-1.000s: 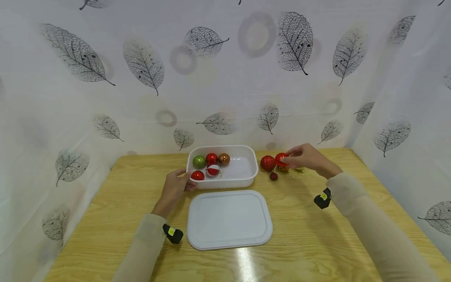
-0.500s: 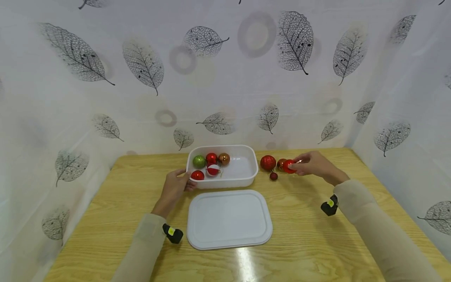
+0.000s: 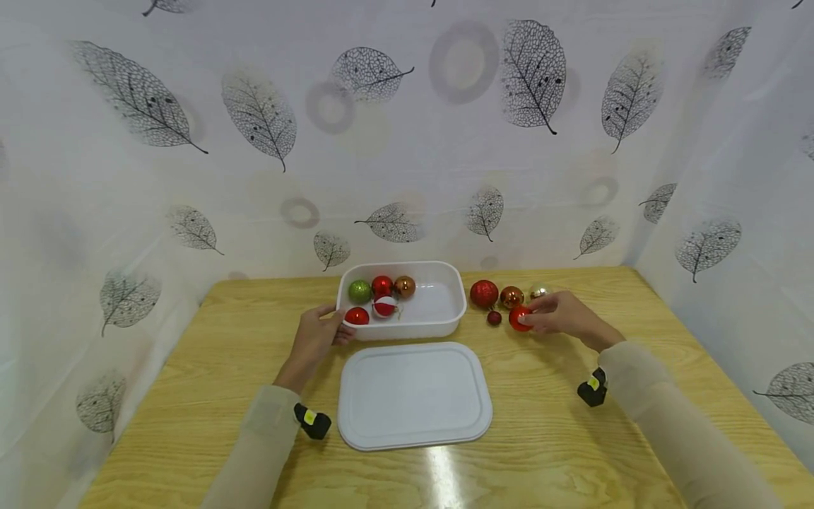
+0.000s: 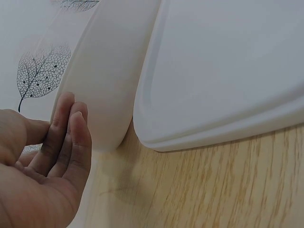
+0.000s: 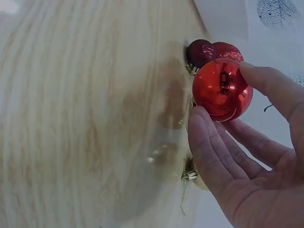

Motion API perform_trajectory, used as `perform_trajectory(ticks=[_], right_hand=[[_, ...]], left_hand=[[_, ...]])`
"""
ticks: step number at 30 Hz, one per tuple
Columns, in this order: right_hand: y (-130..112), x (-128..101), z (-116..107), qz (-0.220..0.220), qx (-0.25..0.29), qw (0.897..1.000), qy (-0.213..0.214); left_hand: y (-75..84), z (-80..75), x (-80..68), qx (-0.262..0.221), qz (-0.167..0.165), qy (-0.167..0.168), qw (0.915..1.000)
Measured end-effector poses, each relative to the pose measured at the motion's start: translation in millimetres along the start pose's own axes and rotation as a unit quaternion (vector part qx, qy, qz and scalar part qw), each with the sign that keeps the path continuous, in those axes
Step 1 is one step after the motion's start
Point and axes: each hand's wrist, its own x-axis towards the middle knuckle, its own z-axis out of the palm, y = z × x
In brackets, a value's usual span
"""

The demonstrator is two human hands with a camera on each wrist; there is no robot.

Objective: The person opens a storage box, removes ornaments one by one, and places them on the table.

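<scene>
My right hand [image 3: 559, 318] pinches a shiny red Christmas bauble [image 5: 222, 89] between thumb and fingertips, low over the table in front of the other baubles. Around it are a glittery red bauble [image 3: 485, 293], a small dark red one [image 3: 494, 318], a copper one [image 3: 511, 297] and a pale gold one [image 3: 539, 292], partly hidden by my hand. My left hand [image 3: 316, 334] grips the near left corner of a white plastic box [image 3: 407, 330], thumb at the rim and fingers along the outer wall [image 4: 107, 80]. Several red, green, copper and red-and-white baubles lie in the box's left half.
A white lid [image 3: 415, 396] lies flat on the wooden table [image 3: 540, 438], just in front of the box. Behind the table hangs a pale leaf-printed curtain [image 3: 407, 155], which also runs along both sides.
My right hand has carried the shiny red bauble from above the copper one to the right, then toward me, uncovering the copper and pale gold baubles. The left hand keeps its place on the box.
</scene>
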Motion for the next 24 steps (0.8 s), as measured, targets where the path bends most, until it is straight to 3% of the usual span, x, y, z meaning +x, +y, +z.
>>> perform_trajectory(ticks=[24], right_hand=[[9, 3, 5, 0.002, 0.006, 1.0, -0.01]], left_hand=[[-0.7, 1.0, 1.2, -0.005, -0.003, 0.002, 1.0]])
